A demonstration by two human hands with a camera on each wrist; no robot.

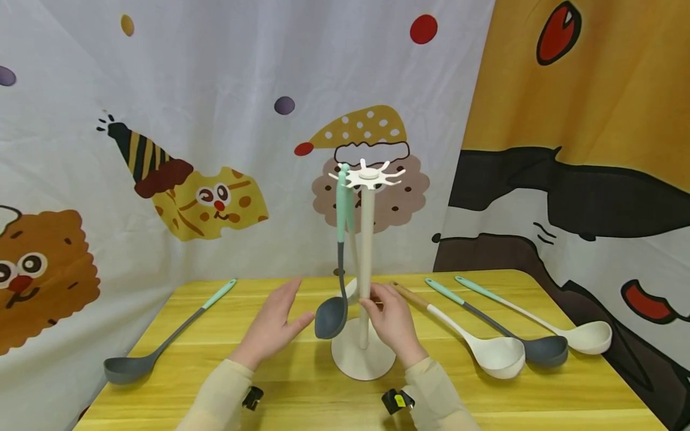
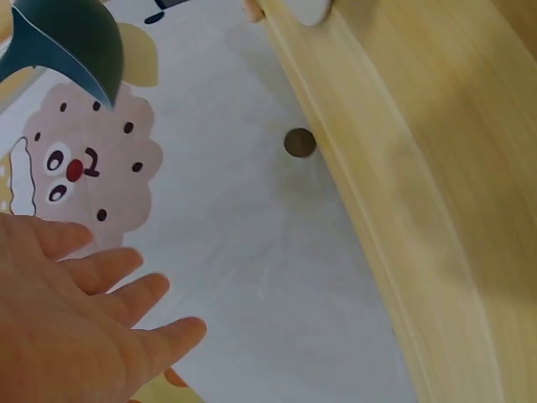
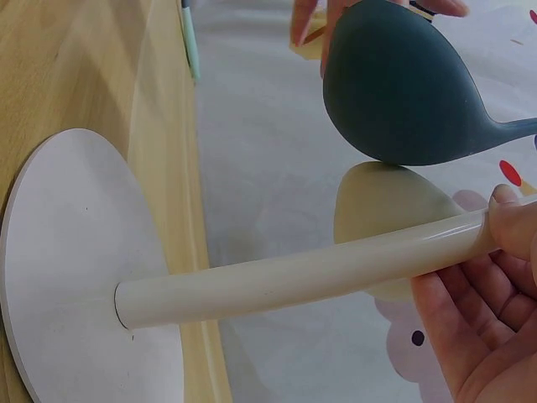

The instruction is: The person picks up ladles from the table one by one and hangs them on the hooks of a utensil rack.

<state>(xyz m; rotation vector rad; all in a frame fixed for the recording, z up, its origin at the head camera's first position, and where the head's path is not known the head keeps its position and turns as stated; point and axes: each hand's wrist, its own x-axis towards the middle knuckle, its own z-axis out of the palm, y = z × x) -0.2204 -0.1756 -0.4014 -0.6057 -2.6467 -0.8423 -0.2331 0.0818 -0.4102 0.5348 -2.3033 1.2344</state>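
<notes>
A cream utensil stand with a round base and a ring of hooks stands upright on the table. From its left hooks hangs a dark grey ladle with a mint handle. Behind that hangs a white ladle, partly hidden by the pole and the grey ladle. My right hand pinches the pole between thumb and fingers, above the base. Just left of the hanging grey ladle, my left hand holds nothing, its fingers spread and extended in the left wrist view.
A grey ladle with a mint handle lies at the table's left. On the right lie a white ladle with a wood-coloured handle, another grey ladle and a white ladle with a mint handle. A cartoon-printed cloth hangs behind.
</notes>
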